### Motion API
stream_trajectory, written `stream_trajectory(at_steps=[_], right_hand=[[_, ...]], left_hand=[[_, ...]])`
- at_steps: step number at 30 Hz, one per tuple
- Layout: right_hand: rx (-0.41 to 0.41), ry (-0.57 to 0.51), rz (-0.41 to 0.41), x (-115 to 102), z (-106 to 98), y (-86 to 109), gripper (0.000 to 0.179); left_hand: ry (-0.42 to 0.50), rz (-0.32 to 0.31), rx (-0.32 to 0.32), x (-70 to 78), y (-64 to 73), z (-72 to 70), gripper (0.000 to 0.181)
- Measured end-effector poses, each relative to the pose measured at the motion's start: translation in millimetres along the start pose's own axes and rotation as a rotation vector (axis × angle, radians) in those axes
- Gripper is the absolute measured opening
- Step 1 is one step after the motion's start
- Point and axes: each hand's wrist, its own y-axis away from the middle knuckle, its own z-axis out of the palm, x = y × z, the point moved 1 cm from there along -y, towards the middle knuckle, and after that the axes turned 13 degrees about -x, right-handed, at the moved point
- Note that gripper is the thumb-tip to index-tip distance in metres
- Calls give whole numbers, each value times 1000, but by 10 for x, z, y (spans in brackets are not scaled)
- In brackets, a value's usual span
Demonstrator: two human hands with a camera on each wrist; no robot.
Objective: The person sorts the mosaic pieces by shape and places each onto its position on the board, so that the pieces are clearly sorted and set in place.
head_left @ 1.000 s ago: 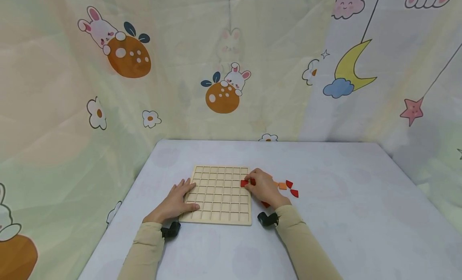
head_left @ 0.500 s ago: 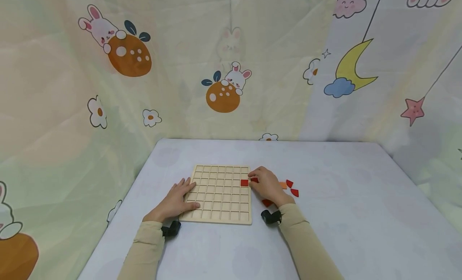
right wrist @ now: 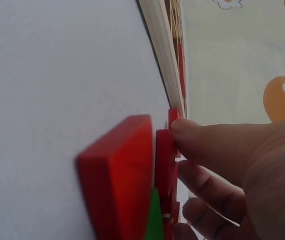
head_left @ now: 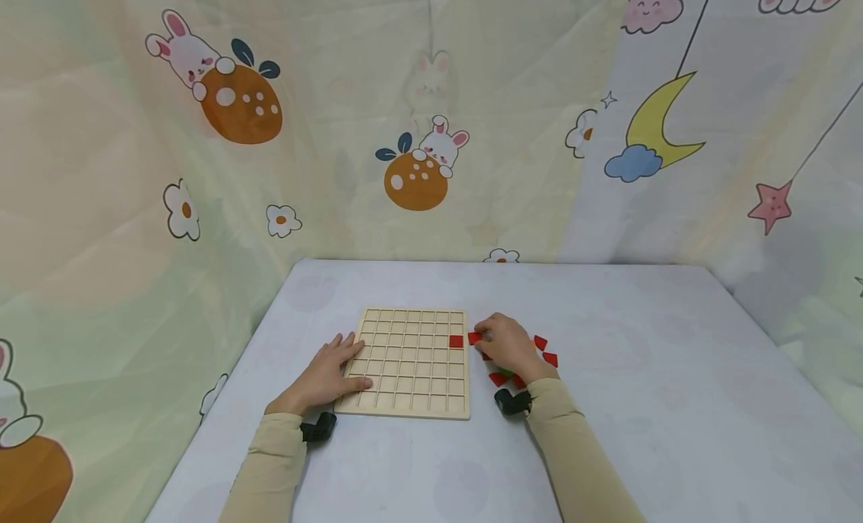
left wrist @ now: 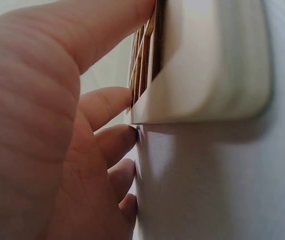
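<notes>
While left hand rests spread on gridded board | right hand — seemingly pinching red tile

"What are you wearing on your arms?"

"Long beige sleeves, lightly creased near the cuffs: my left sleeve and my right sleeve look alike."

"And at the wrists?"

"Small black cameras, plain and chunky with rounded corners: my left wrist camera and my right wrist camera. My fingers are bare."
</notes>
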Motion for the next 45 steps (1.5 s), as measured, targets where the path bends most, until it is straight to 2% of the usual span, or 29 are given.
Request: stream_trajectory(at_steps=[7, 10, 18, 25, 30, 35, 45], right_hand=[[-5, 11, 38, 4, 24, -18, 30], [4, 19, 46, 0, 40, -21, 31], [17, 29, 44, -20, 42, -9, 27], [18, 25, 61, -25, 35, -10, 27], [38, -19, 66, -9, 26, -20, 30], [52, -87, 43, 6, 5, -19, 31], [31, -118, 32, -11, -2, -8, 29]], left_hand=[[8, -10, -5, -3, -3, 1, 91], [9, 4, -16, 2, 9, -8, 91], [8, 60, -72, 0, 43, -22, 100], [3, 60, -111, -24, 56, -9, 109], [-3, 65, -168, 12, 84, -30, 116], [-58, 88, -222, 45, 113, -40, 127], [-72, 82, -218, 88, 129, -44, 126]])
